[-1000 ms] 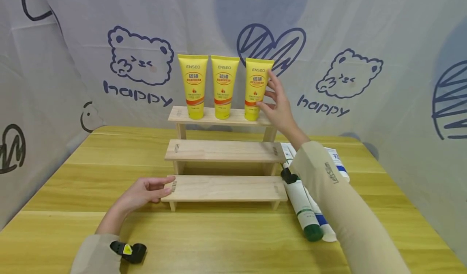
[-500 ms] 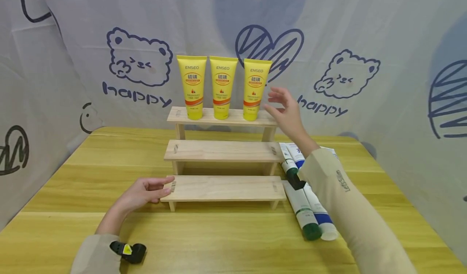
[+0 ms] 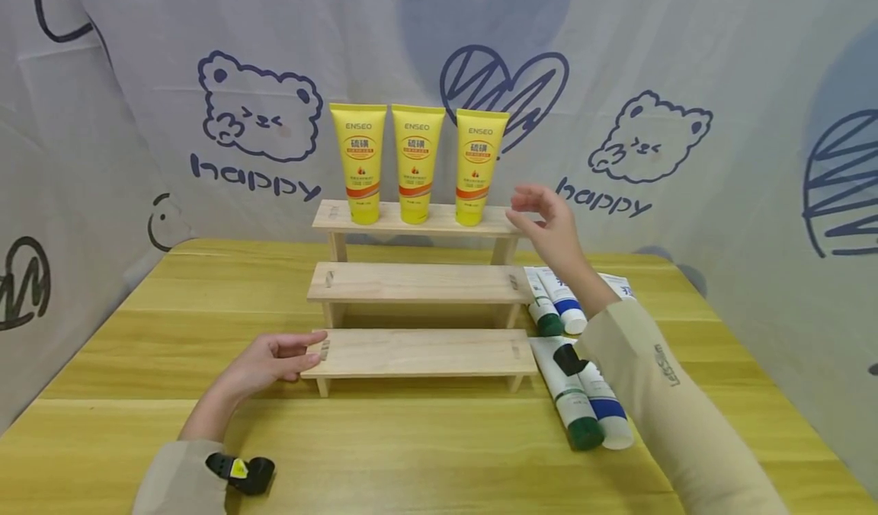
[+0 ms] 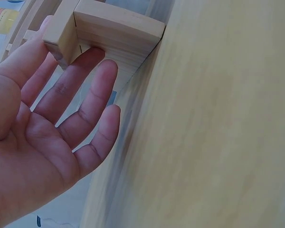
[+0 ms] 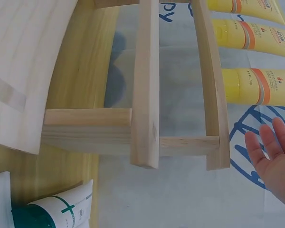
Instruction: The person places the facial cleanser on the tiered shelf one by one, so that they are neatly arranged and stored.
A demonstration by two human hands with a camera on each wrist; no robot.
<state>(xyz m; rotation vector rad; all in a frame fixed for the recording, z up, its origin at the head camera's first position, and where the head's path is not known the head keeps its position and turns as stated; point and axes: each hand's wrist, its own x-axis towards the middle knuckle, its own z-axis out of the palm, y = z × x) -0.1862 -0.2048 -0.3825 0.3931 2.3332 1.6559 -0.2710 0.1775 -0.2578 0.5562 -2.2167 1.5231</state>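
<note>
Three yellow ENSEO tubes, the left tube [image 3: 360, 161], middle tube [image 3: 415, 161] and right tube [image 3: 476, 164], stand upright on the top board of a three-tier wooden stand [image 3: 418, 353]. My left hand [image 3: 270, 363] holds the left end of the lowest board; in the left wrist view several fingers [image 4: 85, 109] reach beneath it beside the leg. Just right of the top board, my right hand [image 3: 552, 229] is in the air with loosely bent fingers, apart from the tubes. The right wrist view shows its spread fingertips near the closest tube [image 5: 256, 85].
Right of the stand, a white tube with a green cap [image 3: 572, 401] lies beside one with a blue band [image 3: 607, 408]. More white tubes [image 3: 559, 298] lie behind them, partly covered by the right arm. A printed cloth [image 3: 384, 35] hangs behind the wooden table [image 3: 384, 462].
My right hand has let go of the right yellow tube and moved right and slightly down. That tube stands by itself on the top board. The left hand has stayed in place.
</note>
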